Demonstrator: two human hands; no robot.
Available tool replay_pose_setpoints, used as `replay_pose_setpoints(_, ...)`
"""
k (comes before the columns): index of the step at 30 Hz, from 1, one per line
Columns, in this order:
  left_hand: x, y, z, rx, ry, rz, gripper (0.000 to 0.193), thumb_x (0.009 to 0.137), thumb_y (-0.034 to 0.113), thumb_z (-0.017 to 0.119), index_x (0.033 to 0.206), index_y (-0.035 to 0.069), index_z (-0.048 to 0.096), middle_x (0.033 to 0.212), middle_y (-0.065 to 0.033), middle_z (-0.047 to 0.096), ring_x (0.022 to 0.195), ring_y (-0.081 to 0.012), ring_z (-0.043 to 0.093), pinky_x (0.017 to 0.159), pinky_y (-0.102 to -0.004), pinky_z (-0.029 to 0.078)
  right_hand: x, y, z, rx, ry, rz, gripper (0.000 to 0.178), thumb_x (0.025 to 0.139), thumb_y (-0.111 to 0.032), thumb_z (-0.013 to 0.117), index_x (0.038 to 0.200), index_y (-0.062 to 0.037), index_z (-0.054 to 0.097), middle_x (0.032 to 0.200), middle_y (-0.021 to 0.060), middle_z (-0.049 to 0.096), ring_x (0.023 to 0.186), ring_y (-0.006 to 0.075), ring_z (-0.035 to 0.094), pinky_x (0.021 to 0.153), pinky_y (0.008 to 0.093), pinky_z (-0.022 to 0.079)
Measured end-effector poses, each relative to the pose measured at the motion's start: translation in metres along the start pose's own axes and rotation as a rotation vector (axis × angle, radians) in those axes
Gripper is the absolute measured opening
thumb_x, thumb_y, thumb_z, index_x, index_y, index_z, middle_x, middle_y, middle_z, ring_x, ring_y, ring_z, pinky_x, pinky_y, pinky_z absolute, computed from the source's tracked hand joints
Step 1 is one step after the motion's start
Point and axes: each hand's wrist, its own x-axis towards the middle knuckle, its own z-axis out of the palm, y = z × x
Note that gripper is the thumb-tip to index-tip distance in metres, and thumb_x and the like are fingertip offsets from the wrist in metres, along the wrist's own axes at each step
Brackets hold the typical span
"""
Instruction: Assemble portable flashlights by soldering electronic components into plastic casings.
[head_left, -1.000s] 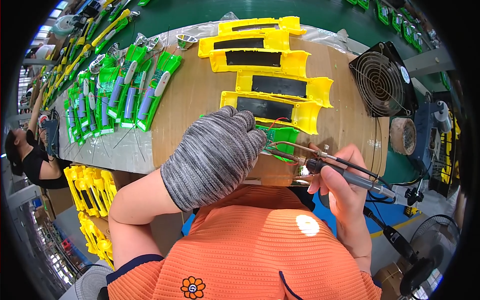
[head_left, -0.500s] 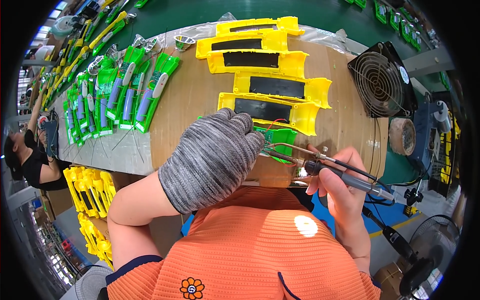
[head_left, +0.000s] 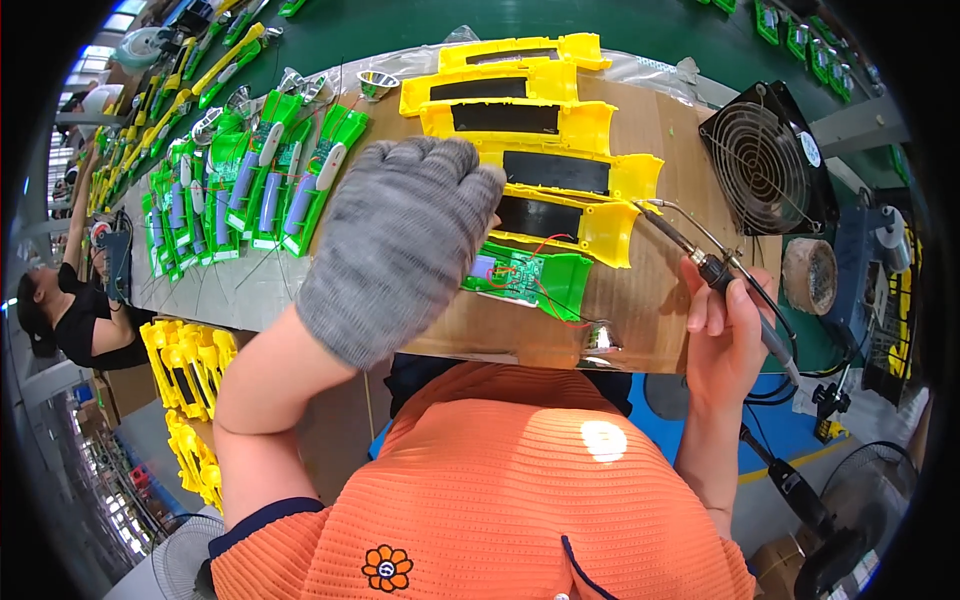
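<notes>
Fingers of the right hand (head_left: 728, 328) pinch an iron (head_left: 713, 272), its metal tip up and to the left of them, at the right end of the nearest yellow shell (head_left: 605, 236); whether the tip touches it, I cannot tell. Fingers of the left hand (head_left: 405, 245), in a grey glove, are curled — what they pinch, if anything, is hidden.

Just below and right of the gloved fingers, a green case (head_left: 568, 282) lies on the desk (head_left: 650, 312), its left part running behind the glove. In it are a purple cell (head_left: 482, 266), a circuit board (head_left: 525, 279) and thin red wires (head_left: 546, 240). A shiny cup (head_left: 600, 338) sits left of the bare fingers, apart from them.

Beyond and right of the gloved fingers, five yellow shells lie in a column, each with a black panel (head_left: 540, 219). More green cases (head_left: 342, 128) lie left of the glove — side by side. A black fan (head_left: 765, 165) stands beyond the bare fingers, to their right, with a brown roll (head_left: 808, 275) nearer.
</notes>
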Motion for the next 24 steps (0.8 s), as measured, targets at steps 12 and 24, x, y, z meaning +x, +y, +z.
replay_pose_setpoints(12, -0.025, -0.006, -0.003, 0.058, -0.076, 0.238, 0.048, 0.081, 0.024, 0.065, 0.126, 0.007, 0.060, 0.115, -0.0100, 0.060, 0.107, -0.0277, 0.056, 0.095, -0.0454, 0.043, 0.003, 0.010, -0.014, 0.208, 0.044, -0.014, 0.008, 0.097, -0.011, 0.053, 0.093, -0.0091, 0.047, 0.061, 0.0005, 0.042, 0.057, 0.0144, 0.050, 0.102, 0.0470, 0.046)
replay_pose_setpoints(24, 0.053, -0.135, -0.029, -0.170, 0.021, 0.004, 0.058, 0.087, 0.009, 0.067, 0.140, 0.007, 0.045, 0.119, -0.0171, 0.061, 0.107, -0.0381, 0.059, 0.094, -0.0433, 0.048, 0.002, 0.011, -0.013, 0.331, 0.137, -0.033, 0.014, 0.097, -0.013, 0.055, 0.088, -0.0105, 0.045, 0.059, -0.0013, 0.038, 0.057, 0.0119, 0.046, 0.088, 0.0386, 0.048)
